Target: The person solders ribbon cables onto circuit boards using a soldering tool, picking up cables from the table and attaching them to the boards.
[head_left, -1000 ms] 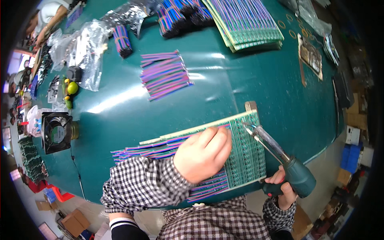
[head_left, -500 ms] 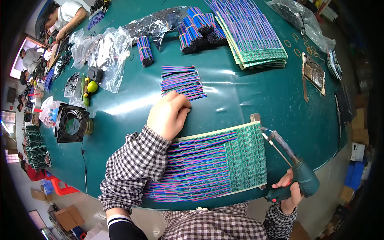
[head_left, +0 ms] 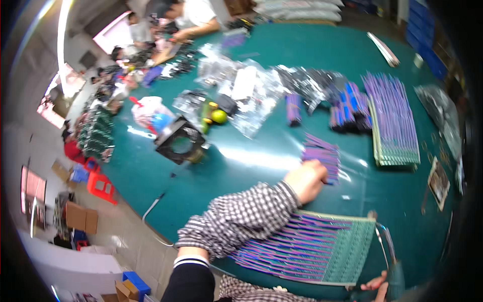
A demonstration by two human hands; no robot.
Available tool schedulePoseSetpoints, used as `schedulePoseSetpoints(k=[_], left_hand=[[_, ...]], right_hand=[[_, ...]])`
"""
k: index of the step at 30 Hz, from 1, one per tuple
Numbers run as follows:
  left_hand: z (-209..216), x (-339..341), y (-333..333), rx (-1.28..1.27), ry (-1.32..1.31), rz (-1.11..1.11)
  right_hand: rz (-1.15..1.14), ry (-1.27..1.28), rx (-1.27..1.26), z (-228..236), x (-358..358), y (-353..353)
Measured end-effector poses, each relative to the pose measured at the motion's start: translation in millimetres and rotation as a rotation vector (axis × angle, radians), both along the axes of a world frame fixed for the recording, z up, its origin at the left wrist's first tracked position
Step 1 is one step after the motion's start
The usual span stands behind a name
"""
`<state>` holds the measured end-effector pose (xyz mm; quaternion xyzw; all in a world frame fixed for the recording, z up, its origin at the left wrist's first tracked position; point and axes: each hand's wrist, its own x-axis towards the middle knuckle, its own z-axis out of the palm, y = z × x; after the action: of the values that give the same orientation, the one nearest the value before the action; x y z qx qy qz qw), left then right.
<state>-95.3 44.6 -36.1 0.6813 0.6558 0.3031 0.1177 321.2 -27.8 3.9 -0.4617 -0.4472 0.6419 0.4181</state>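
Note:
My left hand (head_left: 307,181) is closed, its fingertips at the near end of a loose pile of blue, purple and pink wires (head_left: 320,150). Blur hides what the fingers pinch, if anything. Below that forearm lies a panel of green circuit boards (head_left: 347,251), with rows of coloured wires (head_left: 289,246) running off it to the left. At the lower right edge my right hand (head_left: 376,288) is wrapped round the handle of a dark green soldering gun (head_left: 395,282). Its thin tip and feed tube reach up beside the panel's right corner.
Wired boards (head_left: 395,121) are stacked at the far right, with banded wire bundles (head_left: 349,108) beside them. Clear plastic bags (head_left: 251,93), a black fan (head_left: 180,141) and a green round fruit (head_left: 219,117) stand to the left. A co-worker (head_left: 198,17) sits at the far left.
My view has swung left and tilted up, so everything sits further right and lower, now blurred. My left hand stays by the wire pile; my right still grips the soldering gun.

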Motion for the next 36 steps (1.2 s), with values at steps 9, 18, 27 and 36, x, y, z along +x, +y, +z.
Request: schedulePoseSetpoints(k=[9, 18, 27, 36], left_hand=[[22.5, -8.3, -20.7, 0.133, -0.179, 0.061], [89.8, 9.6, -41.9, -0.369, -1.137, -0.016], [88.2, 34.7, -44.5, -0.531, -1.184, -0.046], [90.6, 74.9, -54.4, 0.055, -0.301, -0.214]], right_hand=[[0.133, 0.088, 0.100, 5.9, 1.7, -5.4], [-0.174, 0.077, 0.078, -19.9, -2.0, -6.0], [-0.178, 0.091, 0.069, 0.1, -10.7, -14.8], [-0.131, 0.070, 0.082, 1.2, -7.6, -10.2]])
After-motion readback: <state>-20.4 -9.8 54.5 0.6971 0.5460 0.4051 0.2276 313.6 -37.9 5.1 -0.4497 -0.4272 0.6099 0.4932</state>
